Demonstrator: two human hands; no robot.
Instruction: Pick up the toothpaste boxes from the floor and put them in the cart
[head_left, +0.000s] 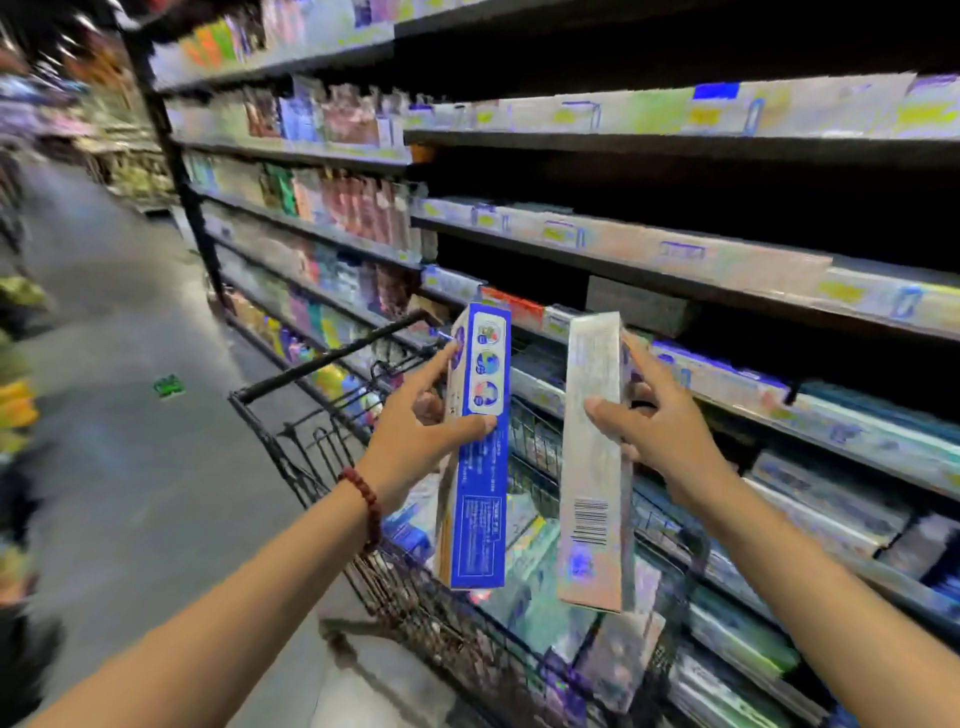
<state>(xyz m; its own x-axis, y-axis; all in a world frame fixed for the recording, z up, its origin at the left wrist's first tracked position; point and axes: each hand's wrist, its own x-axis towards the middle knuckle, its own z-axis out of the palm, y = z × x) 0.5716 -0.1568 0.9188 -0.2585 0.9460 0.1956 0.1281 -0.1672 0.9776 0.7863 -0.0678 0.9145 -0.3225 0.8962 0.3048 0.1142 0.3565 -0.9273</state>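
Head view, left hand (415, 431): fingers clamped on the blue toothpaste box (475, 452), held upright.
Head view, right hand (660, 431): fingers clamped on the silver toothpaste box (592, 467), held upright.
Cart (311, 441): below both sets of fingers, boxes already inside.
Risk: if released tilted, a box may strike the rim and fall outside.

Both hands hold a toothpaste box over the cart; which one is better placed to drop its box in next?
Probably the right hand: its silver box hangs over the middle of the cart. The left hand holds the blue box nearer the cart's left side.
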